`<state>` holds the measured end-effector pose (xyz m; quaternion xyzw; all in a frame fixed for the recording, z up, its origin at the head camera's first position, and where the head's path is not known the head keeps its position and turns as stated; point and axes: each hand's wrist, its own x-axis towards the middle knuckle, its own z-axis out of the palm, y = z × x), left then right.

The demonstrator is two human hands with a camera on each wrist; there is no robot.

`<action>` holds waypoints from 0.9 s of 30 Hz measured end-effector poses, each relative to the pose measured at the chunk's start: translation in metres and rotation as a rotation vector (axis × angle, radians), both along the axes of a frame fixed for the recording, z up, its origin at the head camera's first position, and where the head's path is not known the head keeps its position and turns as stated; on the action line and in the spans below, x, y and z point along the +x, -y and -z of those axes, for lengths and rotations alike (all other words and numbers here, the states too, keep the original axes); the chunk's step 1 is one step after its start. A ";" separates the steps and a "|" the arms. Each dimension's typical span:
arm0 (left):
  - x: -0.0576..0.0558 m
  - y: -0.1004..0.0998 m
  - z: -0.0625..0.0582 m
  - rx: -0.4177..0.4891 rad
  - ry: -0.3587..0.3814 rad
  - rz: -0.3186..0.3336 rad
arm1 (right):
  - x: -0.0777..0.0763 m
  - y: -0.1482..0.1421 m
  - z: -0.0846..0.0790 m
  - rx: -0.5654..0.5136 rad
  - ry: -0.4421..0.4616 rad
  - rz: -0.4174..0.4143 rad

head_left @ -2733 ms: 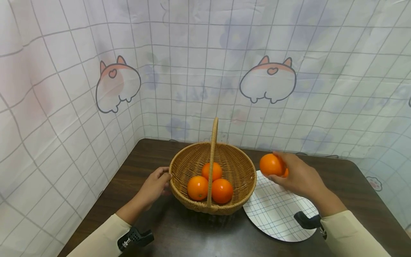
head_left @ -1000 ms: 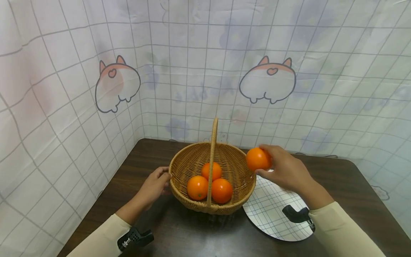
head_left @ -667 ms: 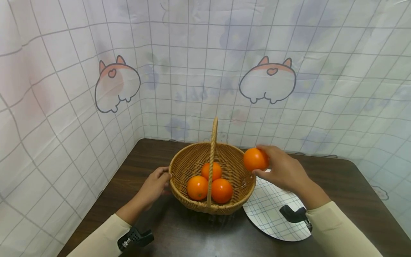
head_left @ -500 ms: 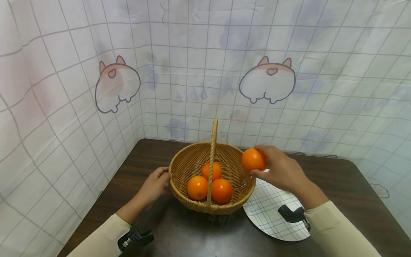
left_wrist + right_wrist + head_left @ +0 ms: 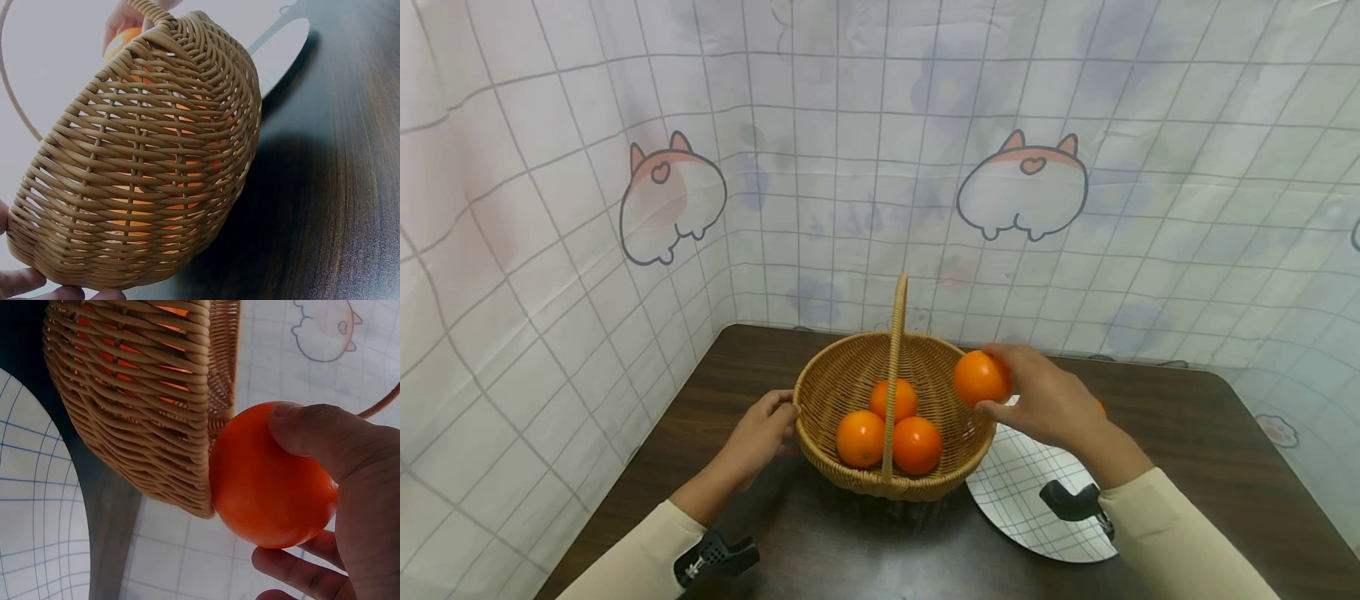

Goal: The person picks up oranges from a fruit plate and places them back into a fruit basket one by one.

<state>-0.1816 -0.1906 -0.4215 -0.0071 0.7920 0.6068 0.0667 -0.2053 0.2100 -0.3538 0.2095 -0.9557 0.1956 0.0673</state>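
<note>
A round wicker basket (image 5: 831, 375) with a tall handle stands mid-table, three oranges (image 5: 861, 438) inside it. My left hand (image 5: 762, 435) grips its left rim, thumb over the edge and fingers on the outside. In the left wrist view its fingertips (image 5: 69, 292) rest against the weave. My right hand (image 5: 1048, 396) holds another orange (image 5: 981, 377) between thumb and fingers, at the basket's right rim. From the right wrist view, this held orange (image 5: 272, 481) lies right at the basket edge, overlapping it; whether they touch I cannot tell.
A round white plate with a blue grid (image 5: 1030, 500) lies right of the basket, partly under my right forearm. A sliver of one more orange (image 5: 1101, 407) shows behind my right wrist. Grid-patterned cloth (image 5: 850, 208) hangs behind and left of the dark wooden table (image 5: 865, 558).
My right hand has carried its orange leftward from above the plate to the basket's right rim, dipping slightly lately. The left hand and the basket have stayed put.
</note>
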 end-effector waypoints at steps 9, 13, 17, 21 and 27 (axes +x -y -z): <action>0.000 0.000 0.000 0.003 0.000 0.007 | 0.000 0.006 0.005 0.001 -0.005 -0.021; -0.001 0.000 0.000 0.005 0.002 0.006 | -0.001 0.008 0.006 0.007 -0.008 -0.032; -0.001 0.000 0.001 0.005 0.007 0.004 | -0.001 0.009 0.007 0.015 0.001 -0.040; -0.002 -0.001 0.001 0.010 0.008 0.003 | -0.001 0.009 0.006 0.024 0.013 -0.043; -0.002 -0.001 0.000 0.005 0.009 0.002 | -0.001 0.004 0.008 0.030 0.012 -0.031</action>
